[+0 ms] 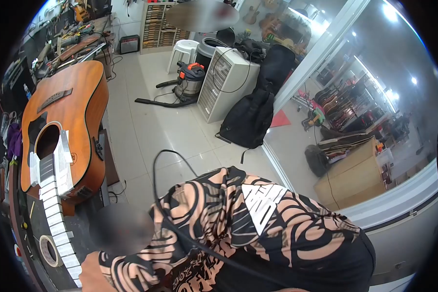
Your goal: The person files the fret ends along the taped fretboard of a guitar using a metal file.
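Observation:
An acoustic guitar [73,97] with an orange-brown top lies at the left, strings off. White masking strips cover its fretboard [57,221] between the frets, and pale tape [64,165] borders the soundhole. My right hand [90,273], below a black and tan patterned sleeve, is beside the lower end of the neck. Its fingers are hidden or cut off by the frame, so I cannot tell whether it touches the neck. A tape roll [50,251] lies left of the neck. My left hand is out of view.
A bench with tools [78,41] runs along the upper left. On the tiled floor stand a vacuum cleaner [187,82], a white stool [182,51], a drawer cabinet [224,82] and a black bag [250,117]. A black cable [154,175] loops over my arm. Glass panels stand right.

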`<state>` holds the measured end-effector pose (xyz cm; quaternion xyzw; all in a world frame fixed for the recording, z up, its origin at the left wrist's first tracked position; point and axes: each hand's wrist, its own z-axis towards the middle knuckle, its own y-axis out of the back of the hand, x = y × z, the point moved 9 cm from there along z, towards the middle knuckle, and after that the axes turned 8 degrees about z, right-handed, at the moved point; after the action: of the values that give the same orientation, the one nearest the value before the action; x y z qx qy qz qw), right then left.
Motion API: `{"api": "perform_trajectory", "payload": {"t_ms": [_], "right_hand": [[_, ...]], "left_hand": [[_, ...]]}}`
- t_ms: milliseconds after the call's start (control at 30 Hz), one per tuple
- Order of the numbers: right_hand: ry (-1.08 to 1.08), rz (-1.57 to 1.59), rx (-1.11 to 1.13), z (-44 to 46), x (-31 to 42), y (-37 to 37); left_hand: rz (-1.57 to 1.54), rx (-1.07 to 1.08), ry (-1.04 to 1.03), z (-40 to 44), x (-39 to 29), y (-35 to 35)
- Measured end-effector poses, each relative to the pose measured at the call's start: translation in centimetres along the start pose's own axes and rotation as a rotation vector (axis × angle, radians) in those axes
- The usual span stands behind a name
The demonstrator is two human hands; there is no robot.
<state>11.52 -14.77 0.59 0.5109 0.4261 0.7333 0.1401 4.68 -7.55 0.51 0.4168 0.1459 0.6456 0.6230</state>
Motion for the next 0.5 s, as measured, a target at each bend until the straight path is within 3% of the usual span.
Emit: {"api": "perform_trajectory", "payload": {"t_ms": [100,133,167,233,267,367,400,467,500], "right_hand": [[-0.158,-0.058,-0.066,-0.8,-2.2,-2.2],[-0.161,-0.171,-0.199,-2.7,-2.4,-1.3],[-0.044,-0.426,-0.509,-6.8,-0.4,2.8],[-0.028,-0.270,-0.666,-12.4,-1.0,5.0],[0.003,-0.142,-0.303,-12.8,-1.9,4.4],[-0.110,-0.309,-0.527,-9.6,-0.2,3.0],[-0.045,-0.366,-0.503,-7.0,0.4,2.4],[0.098,0.010,0.084,-2.0,1.7,2.8],[0.111,0.015,0.084,-1.2,1.3,1.4]], "left_hand": [[0.000,0.020,-0.002,0.9,-0.7,1.2],[0.001,0.029,0.007,1.1,-0.8,1.4],[0.006,0.040,0.013,1.2,-0.7,1.3],[-0.006,0.029,0.006,1.2,-0.3,1.2],[-0.028,0.012,-0.004,1.2,-0.4,1.3],[0.004,0.001,0.000,0.8,-0.2,0.7],[-0.003,-0.002,-0.010,0.6,-0.1,0.4],[-0.001,-0.007,-0.006,0.1,0.1,-0.1],[0.001,-0.004,-0.009,-0.2,0.3,-0.3]]}}
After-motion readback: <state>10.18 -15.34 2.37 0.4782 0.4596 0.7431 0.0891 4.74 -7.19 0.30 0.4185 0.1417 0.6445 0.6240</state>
